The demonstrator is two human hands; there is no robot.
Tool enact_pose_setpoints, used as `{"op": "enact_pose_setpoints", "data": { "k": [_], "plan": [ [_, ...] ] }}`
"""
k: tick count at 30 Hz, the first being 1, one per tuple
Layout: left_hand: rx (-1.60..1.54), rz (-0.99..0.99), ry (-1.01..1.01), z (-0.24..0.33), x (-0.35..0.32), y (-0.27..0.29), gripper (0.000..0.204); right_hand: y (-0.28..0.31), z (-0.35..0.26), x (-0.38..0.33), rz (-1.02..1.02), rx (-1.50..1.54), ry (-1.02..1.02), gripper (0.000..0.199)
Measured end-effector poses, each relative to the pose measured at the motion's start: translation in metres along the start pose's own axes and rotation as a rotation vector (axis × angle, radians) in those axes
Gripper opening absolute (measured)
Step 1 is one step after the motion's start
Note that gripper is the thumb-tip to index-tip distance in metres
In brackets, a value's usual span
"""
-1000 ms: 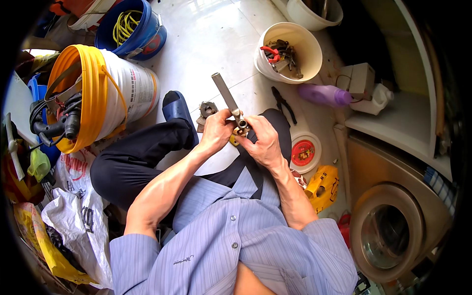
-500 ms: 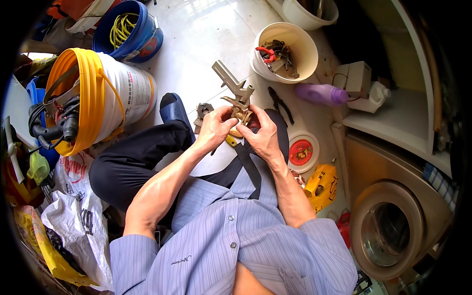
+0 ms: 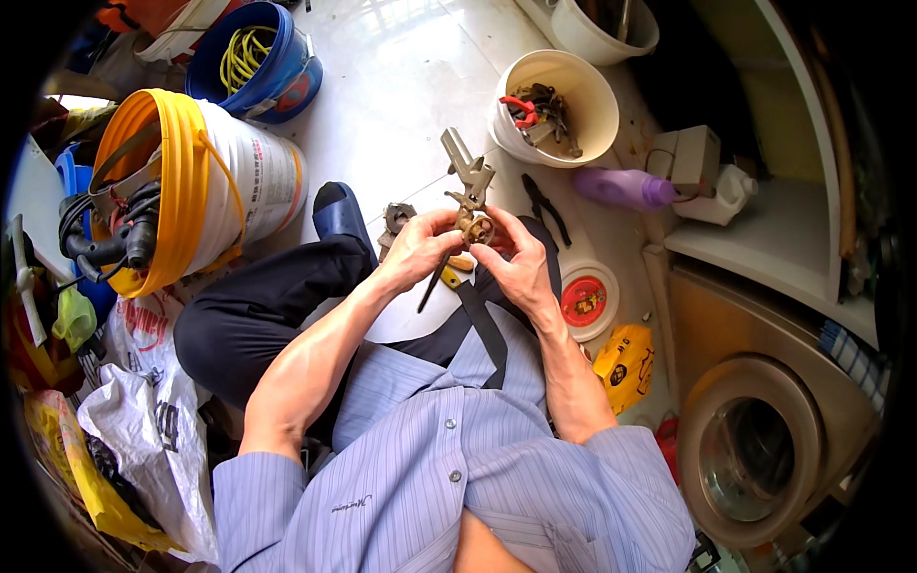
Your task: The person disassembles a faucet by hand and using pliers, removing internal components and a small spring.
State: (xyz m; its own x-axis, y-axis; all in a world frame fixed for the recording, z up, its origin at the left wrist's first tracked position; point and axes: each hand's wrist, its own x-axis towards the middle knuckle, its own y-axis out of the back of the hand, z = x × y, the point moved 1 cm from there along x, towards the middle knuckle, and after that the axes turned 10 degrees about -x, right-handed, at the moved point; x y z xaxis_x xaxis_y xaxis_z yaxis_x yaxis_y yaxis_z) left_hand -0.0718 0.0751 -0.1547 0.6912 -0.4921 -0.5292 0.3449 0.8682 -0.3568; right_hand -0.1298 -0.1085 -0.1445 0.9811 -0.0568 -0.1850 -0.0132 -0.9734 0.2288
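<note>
In front of my lap I hold a metal tool part (image 3: pixel 470 174), with a grey channel-shaped arm pointing away from me and a round brass-coloured end near my fingers. My left hand (image 3: pixel 420 252) is closed on its left side, thumb and fingers pinching it. My right hand (image 3: pixel 519 265) grips the round end from the right. A thin dark rod (image 3: pixel 432 285) slants down from beside my left fingers; I cannot tell whether it is held. Just below my hands lies a yellow-handled thing (image 3: pixel 453 277), partly hidden. A grey metal part (image 3: pixel 397 216) sits on the floor beyond my left hand.
Black-handled pliers (image 3: pixel 546 209) and a round white lid (image 3: pixel 586 300) lie right of my knee. A white bucket of tools (image 3: pixel 608 113) stands beyond them, near a purple bottle (image 3: pixel 626 188). Left is a yellow-rimmed bucket (image 3: pixel 181 196); right, a washing machine (image 3: pixel 688 310).
The metal part has turned in my hands, its arm swinging right and pulling in closer. Its round end now faces up more. The dark rod shows more below my left hand.
</note>
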Motion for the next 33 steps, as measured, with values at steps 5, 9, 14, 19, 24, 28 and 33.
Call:
{"op": "enact_pose_setpoints", "data": {
  "k": [5,9,14,19,24,28,33],
  "plan": [
    [0.037,-0.025,-0.053,0.004,0.001,-0.001,0.042,-0.005,0.001,-0.009,-0.03,0.091,-0.065,0.058],
    [-0.096,0.004,-0.008,0.011,0.005,0.005,0.036,-0.019,0.011,-0.013,0.019,-0.011,0.027,0.071],
    [-0.272,-0.06,-0.142,0.044,0.009,0.005,0.037,-0.023,0.02,-0.005,-0.18,0.143,-0.109,0.043],
    [0.283,0.021,-0.003,0.08,-0.002,0.021,0.043,-0.008,-0.006,0.009,-0.344,0.157,-0.234,0.029],
    [1.272,0.423,0.07,0.098,-0.022,0.068,0.044,0.026,0.034,0.026,-0.143,-0.82,-0.075,0.029],
    [1.064,0.447,-0.14,0.097,-0.03,0.066,0.043,0.01,0.065,0.031,-0.353,-1.037,-0.071,0.028],
    [1.041,0.455,-0.282,0.102,-0.03,0.056,0.042,-0.038,0.088,0.051,-0.351,-1.006,-0.095,0.029]
  ]
}}
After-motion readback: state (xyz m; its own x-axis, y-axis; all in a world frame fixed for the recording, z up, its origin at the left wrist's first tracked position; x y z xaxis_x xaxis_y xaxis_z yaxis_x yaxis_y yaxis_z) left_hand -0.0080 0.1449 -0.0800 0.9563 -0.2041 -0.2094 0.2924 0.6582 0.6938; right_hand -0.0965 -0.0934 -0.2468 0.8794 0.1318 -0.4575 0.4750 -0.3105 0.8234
